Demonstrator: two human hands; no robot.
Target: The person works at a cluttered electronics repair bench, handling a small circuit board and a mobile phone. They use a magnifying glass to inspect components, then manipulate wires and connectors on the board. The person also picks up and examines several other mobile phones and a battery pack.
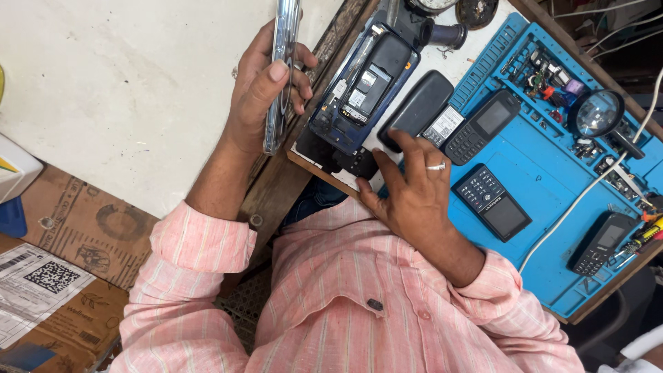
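Pink striped shirt sleeves (207, 242) are filling the bottom of the head view, closest to the lens. From them the left hand (259, 93) is rising, its fingers curled shut around a slim smartphone (282, 69) seen edge-on, thumb pressing along the near edge. Just right of those fingers an opened blue phone body (362, 86) is lying on a white board (442, 65), its battery bay showing.

The right hand (414, 190), wearing a ring, is resting with fingers loosely spread and gripping nothing; its fingertips (407, 141) are touching a black back cover (418, 107), and its thumb is lying beside a small black part (356, 162).

Right of these fingers a blue work mat (552, 173) is holding three keypad phones (492, 204), with a white cable (580, 197) crossing it. Its far tray compartments (545, 72) are holding small loose parts too tiny to identify, beside a round magnifier (597, 114). Cardboard (83, 228) is lying left of the left arm.
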